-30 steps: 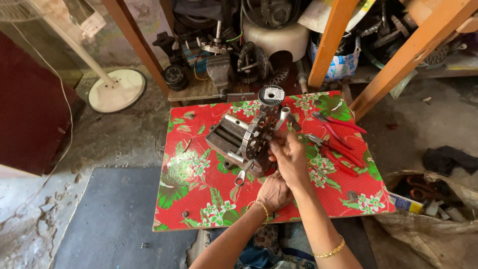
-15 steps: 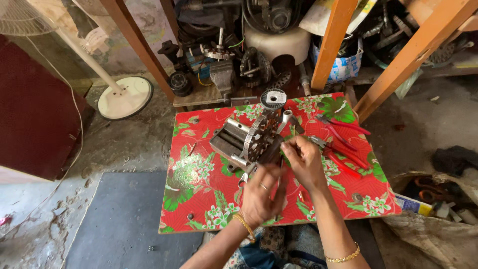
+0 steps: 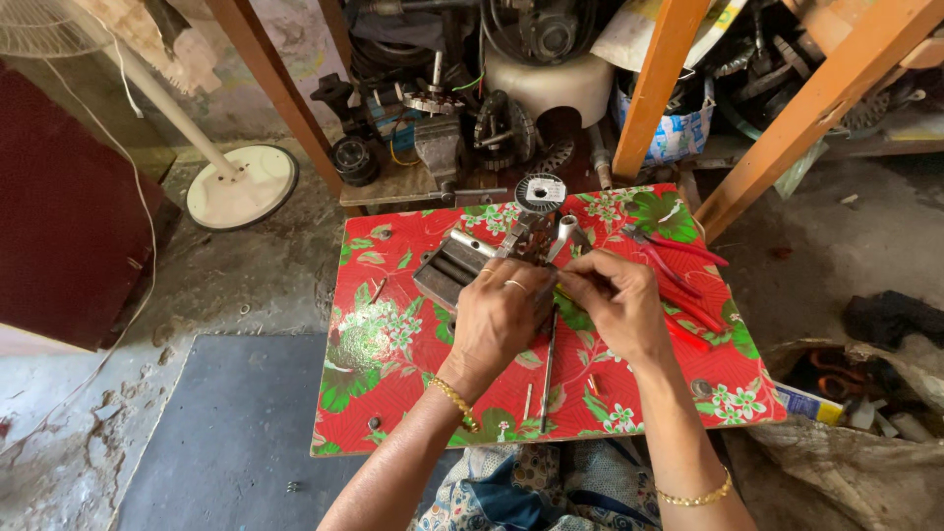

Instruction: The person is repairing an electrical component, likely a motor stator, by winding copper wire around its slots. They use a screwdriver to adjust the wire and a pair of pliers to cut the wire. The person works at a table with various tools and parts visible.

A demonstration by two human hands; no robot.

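Head view: left hand (image 3: 500, 320) and right hand (image 3: 612, 300), fingers closed, grip the grey metal motor assembly (image 3: 492, 258) resting at the far middle of the red floral board (image 3: 393, 374), red pliers (image 3: 678, 285) beside.

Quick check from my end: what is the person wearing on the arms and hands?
Both forearms are bare, with no sleeves or gloves in view. The left hand has a ring on one finger and a thin gold beaded bracelet at the wrist. The right hand shows no ring; a thin gold bangle sits further up that forearm.
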